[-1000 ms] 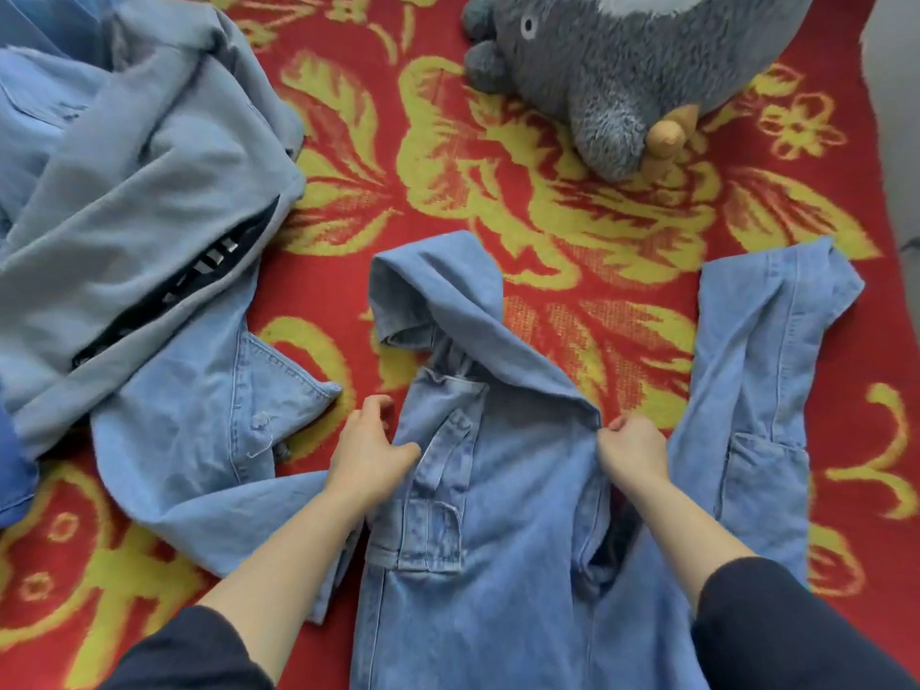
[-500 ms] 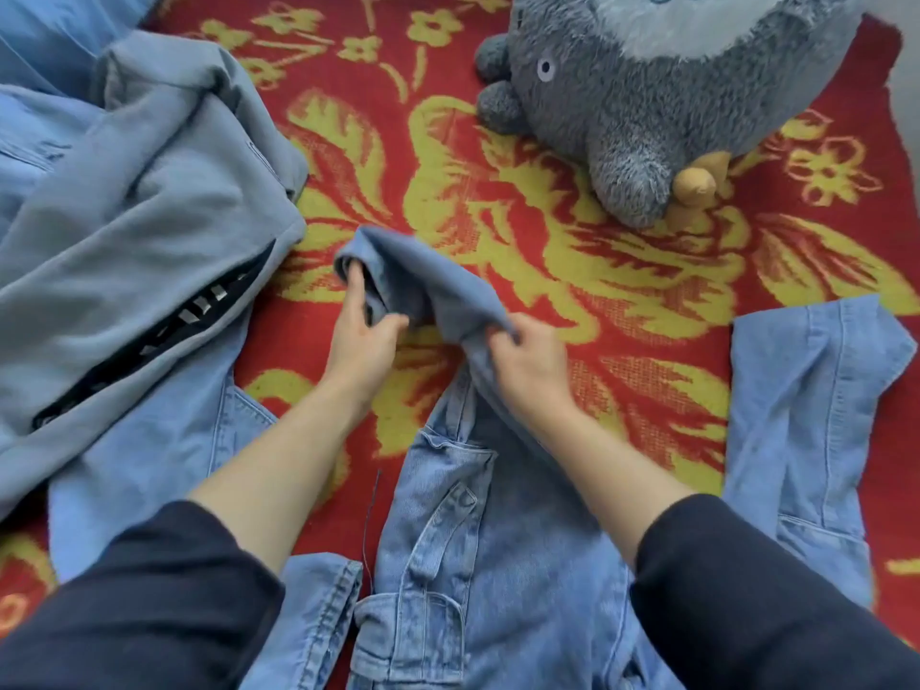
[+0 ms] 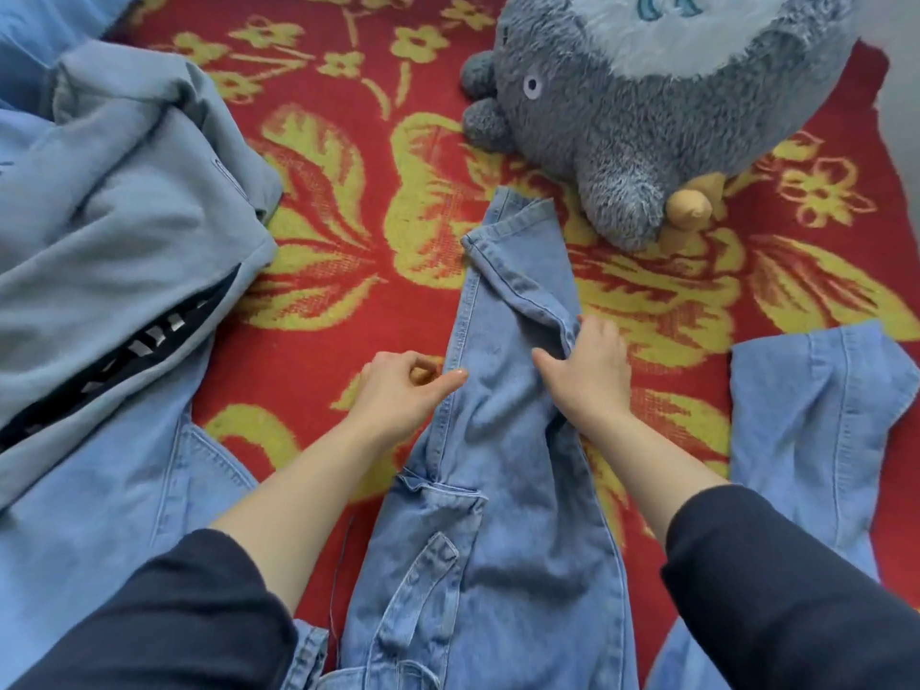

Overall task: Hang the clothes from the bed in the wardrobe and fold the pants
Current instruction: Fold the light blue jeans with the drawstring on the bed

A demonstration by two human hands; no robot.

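Looking down from the head camera, I see a big red blanket (image 3: 348, 341) with yellow flowers. It covers the bed. On its left side lies a heap of clothes. A grey-blue top (image 3: 124, 231) with a dark striped strip in it rests on a light denim piece (image 3: 99, 515). The jeans (image 3: 498, 490) lie in the middle and run from the bottom edge up toward a fluffy grey plush toy (image 3: 647, 117) at the top right. One leg points up the middle, and its hem is near the toy's foot. The other leg (image 3: 806, 415) lies flat off to the right, apart from the first. The person's right hand (image 3: 587, 376) grips a fold of the middle leg, with fingers curled over the seam. The left hand (image 3: 398, 390) is just beside it. It is loosely curled and holds nothing. Its thumb tip touches the leg's left edge.
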